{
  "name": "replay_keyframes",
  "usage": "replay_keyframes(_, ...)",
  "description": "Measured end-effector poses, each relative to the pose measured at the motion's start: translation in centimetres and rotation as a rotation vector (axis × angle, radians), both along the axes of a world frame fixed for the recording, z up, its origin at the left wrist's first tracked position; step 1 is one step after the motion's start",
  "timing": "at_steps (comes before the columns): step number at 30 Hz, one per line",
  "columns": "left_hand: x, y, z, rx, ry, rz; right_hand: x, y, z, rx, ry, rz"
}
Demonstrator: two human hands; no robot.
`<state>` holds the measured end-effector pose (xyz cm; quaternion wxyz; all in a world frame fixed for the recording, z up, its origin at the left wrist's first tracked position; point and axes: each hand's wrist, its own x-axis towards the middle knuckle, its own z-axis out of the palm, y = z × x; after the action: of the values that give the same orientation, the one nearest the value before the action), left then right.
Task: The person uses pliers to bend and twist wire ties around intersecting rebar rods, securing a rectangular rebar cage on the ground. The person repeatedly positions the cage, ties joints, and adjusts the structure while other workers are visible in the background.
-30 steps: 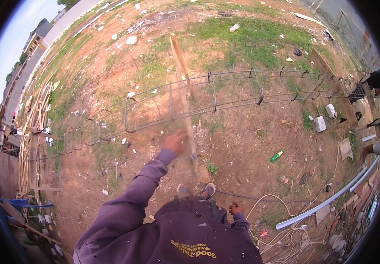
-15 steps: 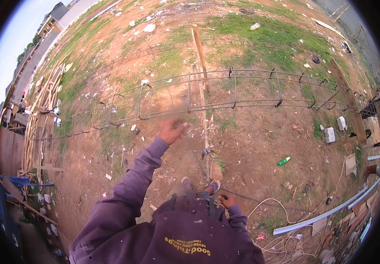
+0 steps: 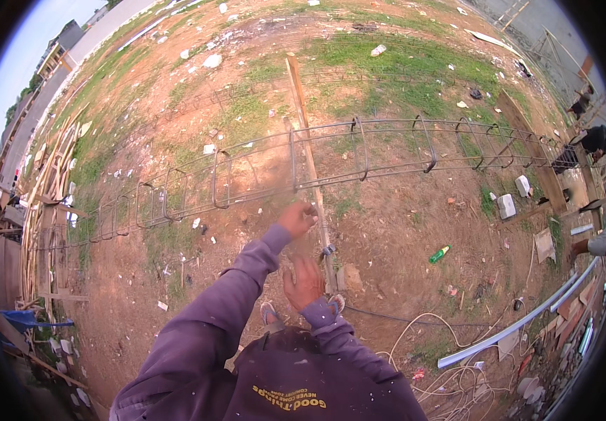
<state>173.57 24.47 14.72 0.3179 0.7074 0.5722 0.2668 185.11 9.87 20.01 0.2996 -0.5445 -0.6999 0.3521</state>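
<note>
A long rebar cage (image 3: 431, 165) of thin bars and square stirrups runs across in front of me, beside an upright wooden post (image 3: 297, 91). Just below its lower bars is my left hand (image 3: 298, 219), fingers curled in; whatever they may hold is too small to make out. Nearer to my body, my right hand (image 3: 305, 283) points forward with its fingers stretched and thumb apart, holding nothing visible. A small dark metal piece (image 3: 327, 250) sits on the narrow wooden strip to the right of both hands.
Timber strips (image 3: 43, 203) are piled at the left. On the right are white blocks (image 3: 506, 206), a green bottle (image 3: 439, 254), a pale metal channel (image 3: 513, 326) and tangled cord (image 3: 450, 389). Another person's arm (image 3: 590, 245) shows at the right edge.
My right hand has risen from beside my body to the middle, close below my left. My left hand has shifted right and its fingers have curled. The view has turned slightly.
</note>
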Motion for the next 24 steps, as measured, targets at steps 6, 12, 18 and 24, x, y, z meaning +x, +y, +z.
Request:
replay_keyframes(6, -0.6, 0.4, 0.0, 0.034, -0.115, -0.131, -1.6, 4.2, -1.9, 0.138, -0.626, -0.083)
replay_keyframes(12, -0.4, 0.6, -0.1, 0.181, -0.077, -0.122, -1.7, 8.2, -3.2, -0.196, -0.790, -0.058)
replay_keyframes(18, -1.1, 0.5, 1.2, 0.134, -0.207, -0.055, -2.7, 9.6, -6.2, -0.207, -1.062, -0.055)
replay_keyframes(24, -9.6, -0.7, 12.3, 0.097, -0.383, 0.224, -2.5, 9.7, -10.8, 0.003, -1.171, -0.116)
